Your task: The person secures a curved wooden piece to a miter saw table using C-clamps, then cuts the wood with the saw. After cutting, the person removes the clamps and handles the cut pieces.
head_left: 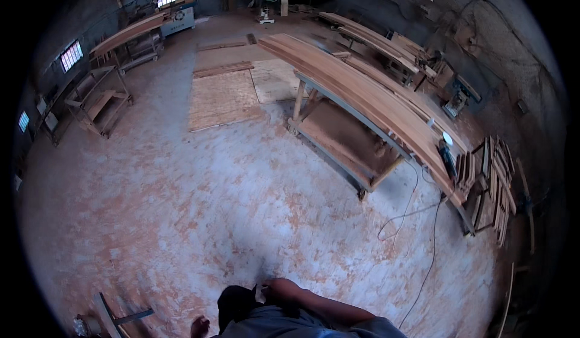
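My right hand (281, 290) is in front of my body at the lower edge, its bare forearm coming in from the right. Its fingers look curled, and what they hold, if anything, is too dark to make out. Close beside it is a black rounded shape (236, 303), perhaps dark cloth or my leg; I cannot tell whether the hand touches it. Part of my left hand (200, 326) shows low down, left of the black shape, its fingers dim and unclear. Both hands are well away from the wooden boards (356, 87) stacked on a wheeled metal-framed cart (338, 155).
A power tool (446, 159) lies at the boards' near end, its cable (432, 250) trailing over the dusty floor. Wood pieces (496, 187) lean at right. Plywood sheets (223, 99) lie ahead; a metal frame (109, 314) stands lower left. Carts and machines line the walls.
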The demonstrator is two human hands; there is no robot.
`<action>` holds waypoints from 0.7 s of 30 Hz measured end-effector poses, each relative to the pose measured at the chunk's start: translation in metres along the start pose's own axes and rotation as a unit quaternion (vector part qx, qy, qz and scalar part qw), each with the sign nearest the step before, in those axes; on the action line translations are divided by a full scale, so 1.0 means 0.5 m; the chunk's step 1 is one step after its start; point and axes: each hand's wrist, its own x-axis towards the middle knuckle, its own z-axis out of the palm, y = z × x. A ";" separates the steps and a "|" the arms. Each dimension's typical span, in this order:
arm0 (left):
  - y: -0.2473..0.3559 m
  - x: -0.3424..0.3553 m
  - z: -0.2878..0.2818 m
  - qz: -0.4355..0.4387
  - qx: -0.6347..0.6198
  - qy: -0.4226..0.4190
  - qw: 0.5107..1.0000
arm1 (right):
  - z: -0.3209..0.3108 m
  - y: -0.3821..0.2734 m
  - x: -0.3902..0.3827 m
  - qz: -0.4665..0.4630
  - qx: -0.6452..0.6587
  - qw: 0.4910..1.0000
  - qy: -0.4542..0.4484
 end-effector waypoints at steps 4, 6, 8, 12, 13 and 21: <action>0.108 0.087 0.018 -0.053 0.034 -0.075 0.995 | -0.091 0.083 0.177 -0.039 -0.042 0.998 0.026; 0.133 0.145 -0.019 -0.067 0.041 -0.082 0.994 | -0.199 0.012 0.238 0.040 -0.016 0.999 0.021; 0.173 0.244 -0.071 -0.062 0.054 -0.098 0.992 | -0.245 0.029 0.322 0.087 -0.012 0.996 0.035; 0.293 0.547 -0.305 0.000 0.129 -0.050 0.990 | -0.414 -0.047 0.467 0.127 0.010 0.991 0.049; 0.358 0.677 -0.408 0.033 0.170 -0.012 0.985 | -0.468 -0.070 0.515 0.109 0.033 0.992 0.056; 1.214 1.239 -0.929 0.282 -0.033 0.139 0.949 | -0.753 -0.084 0.939 -0.002 -0.007 0.998 0.056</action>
